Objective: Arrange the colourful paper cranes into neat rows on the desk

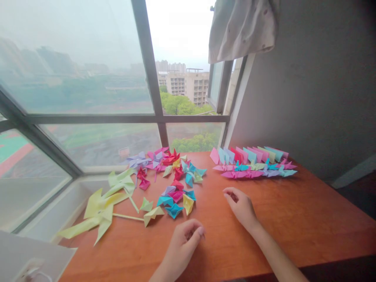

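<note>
My left hand [186,243] is over the front of the brown table [223,243], fingers curled in with nothing seen in them. It is nearest to a blue folded paper boat [174,210] and a yellow one [188,203]. Farther right, my right hand [239,205] has its fingers bent and the thumb close to the index finger; no object shows between them. Just beyond it lie rows of paper cranes, among them a magenta one [241,174]. Behind the cranes stands a row of folded paper pieces, one of them pink [214,156].
Yellow paper pinwheels [101,211] on sticks lie at the table's left. Purple and red pinwheels [172,157] sit near the window frame [117,119]. A grey wall [299,94] rises at the right, and a grey cloth [242,31] hangs by the window.
</note>
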A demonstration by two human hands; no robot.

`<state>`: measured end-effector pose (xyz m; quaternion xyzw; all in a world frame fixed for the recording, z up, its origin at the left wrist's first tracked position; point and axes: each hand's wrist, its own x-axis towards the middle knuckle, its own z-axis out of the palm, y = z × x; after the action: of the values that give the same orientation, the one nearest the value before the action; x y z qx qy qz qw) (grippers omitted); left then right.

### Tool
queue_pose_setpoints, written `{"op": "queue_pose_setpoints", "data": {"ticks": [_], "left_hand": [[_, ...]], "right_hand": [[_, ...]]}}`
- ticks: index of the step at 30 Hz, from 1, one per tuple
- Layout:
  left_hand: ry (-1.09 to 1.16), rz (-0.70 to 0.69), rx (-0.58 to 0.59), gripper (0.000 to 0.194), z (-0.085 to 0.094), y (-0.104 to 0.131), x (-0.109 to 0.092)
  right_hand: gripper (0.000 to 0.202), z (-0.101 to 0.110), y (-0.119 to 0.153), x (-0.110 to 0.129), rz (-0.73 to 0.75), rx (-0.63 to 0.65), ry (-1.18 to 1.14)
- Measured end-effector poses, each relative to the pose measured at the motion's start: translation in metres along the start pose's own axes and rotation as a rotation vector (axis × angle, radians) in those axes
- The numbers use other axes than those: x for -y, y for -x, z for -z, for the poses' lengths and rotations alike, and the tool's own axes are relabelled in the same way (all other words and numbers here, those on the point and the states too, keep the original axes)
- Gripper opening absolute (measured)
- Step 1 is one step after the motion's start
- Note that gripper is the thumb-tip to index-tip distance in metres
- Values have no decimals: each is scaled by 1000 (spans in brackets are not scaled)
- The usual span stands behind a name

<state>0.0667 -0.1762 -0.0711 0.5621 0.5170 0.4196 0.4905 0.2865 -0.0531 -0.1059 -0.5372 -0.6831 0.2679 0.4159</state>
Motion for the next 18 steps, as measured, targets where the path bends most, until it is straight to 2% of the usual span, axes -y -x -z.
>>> {"op": "queue_pose_setpoints", "data": {"ticks": [2, 4, 8, 9, 11, 15, 18], "left_hand": [[-5, -30, -39, 35, 6, -1, -7], [-107, -96, -112, 33, 20, -4, -19], [-478, -211, -243, 32, 69, -32, -47], [-602, -194, -279, 33, 85, -44, -52], [-930, -97, -441, 31, 117, -70, -57], [-1082, 41, -550, 27, 171, -121, -49], [-1153, 141, -569, 24, 194, -144, -38]], "right_hand": [[22, -14, 6, 6, 48, 55, 5], [22, -20, 9, 8, 86, 96, 19], [25, -21, 11, 6, 106, 105, 38], [25, -21, 11, 6, 113, 103, 46], [25, -20, 11, 5, 131, 111, 67], [24, -21, 10, 5, 157, 115, 73], [23, -22, 10, 5, 167, 100, 71]]}}
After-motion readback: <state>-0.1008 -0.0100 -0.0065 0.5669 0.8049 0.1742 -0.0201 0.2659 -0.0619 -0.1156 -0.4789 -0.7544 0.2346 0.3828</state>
